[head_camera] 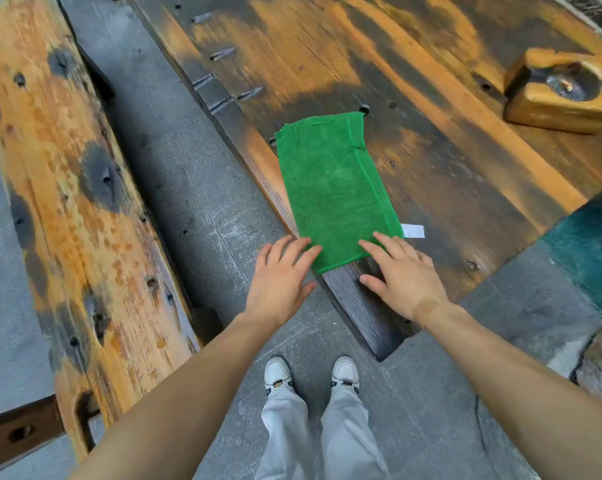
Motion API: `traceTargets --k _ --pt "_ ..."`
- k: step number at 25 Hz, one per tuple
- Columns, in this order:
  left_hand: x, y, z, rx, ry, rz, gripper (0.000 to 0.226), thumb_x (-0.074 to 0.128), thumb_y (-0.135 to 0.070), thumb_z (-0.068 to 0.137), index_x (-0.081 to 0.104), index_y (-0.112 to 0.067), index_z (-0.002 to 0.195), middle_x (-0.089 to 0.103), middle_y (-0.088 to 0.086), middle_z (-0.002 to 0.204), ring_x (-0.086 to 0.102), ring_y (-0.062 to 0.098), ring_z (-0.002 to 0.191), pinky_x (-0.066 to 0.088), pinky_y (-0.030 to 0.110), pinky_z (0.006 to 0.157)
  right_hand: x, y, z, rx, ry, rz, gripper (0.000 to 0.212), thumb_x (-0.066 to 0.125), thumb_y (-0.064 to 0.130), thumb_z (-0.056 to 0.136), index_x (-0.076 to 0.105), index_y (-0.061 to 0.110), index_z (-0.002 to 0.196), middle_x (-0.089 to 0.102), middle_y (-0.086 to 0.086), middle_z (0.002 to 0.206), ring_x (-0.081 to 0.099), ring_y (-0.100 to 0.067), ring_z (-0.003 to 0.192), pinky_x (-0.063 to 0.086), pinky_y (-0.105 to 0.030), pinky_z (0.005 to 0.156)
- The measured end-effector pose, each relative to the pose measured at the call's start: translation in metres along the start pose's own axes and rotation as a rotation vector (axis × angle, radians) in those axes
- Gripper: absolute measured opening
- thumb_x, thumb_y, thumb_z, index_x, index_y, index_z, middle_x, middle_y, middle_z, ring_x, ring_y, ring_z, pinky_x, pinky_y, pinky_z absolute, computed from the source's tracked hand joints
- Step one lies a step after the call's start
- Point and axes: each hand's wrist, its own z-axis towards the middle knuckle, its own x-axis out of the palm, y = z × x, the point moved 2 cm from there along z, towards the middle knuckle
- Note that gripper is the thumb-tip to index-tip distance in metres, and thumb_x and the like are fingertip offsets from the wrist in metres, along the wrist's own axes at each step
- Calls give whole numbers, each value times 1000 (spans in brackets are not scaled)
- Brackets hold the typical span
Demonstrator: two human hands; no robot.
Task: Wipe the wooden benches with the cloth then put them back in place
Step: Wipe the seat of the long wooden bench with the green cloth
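Fingers (303, 247) of both hands seemingly touch the cloth's (330, 188) near edge.

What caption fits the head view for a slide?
Both open hands, left and right, reach a folded green cloth lying on a dark wooden table.

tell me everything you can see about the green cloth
The green terry-like cloth is folded into a long rectangle, with a stitched hem along its right side and a small white label poking out at the near right corner. It lies flat on the dark, worn wooden tabletop, near its left edge. The open left hand and open right hand both rest straight fingertips on its near end.
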Motion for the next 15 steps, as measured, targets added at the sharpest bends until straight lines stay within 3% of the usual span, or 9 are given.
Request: traceTargets --k 7,9,12,15 --pt "-1 0 28 147 -7 134 31 43 -28 105 59 -24 131 53 -5 144 36 24 144 31 40 109 12 -4 2 5 41 -22 72 55 54 94 20 41 155 19 9 165 17 -22 151 23 -48 119" --pt "-5 -1 28 135 -31 66 29 41 -29 107 59 -20 126 58 -3 138 42 24 139 34 39 105 10 -1 2 14 32 -7 75 57 55 92 19 40 155 21 8 163 18 -22 150 25 -48 118" --pt "-21 -11 25 104 -96 -119 26 41 -28 107 59 -13 118 65 4 119 57 27 117 39 39 96 9 2 -2 52 15 12 80 62 54 89 19 41 155 25 5 160 20 -24 146 28 -47 115" --pt "-41 -20 18 119 -155 -259 26 43 -28 106 58 -10 117 67 7 108 63 31 100 44 41 86 -3 2 -5 130 -73 77 73 67 49 89 30 43 151 31 3 154 23 -27 140 34 -48 109"
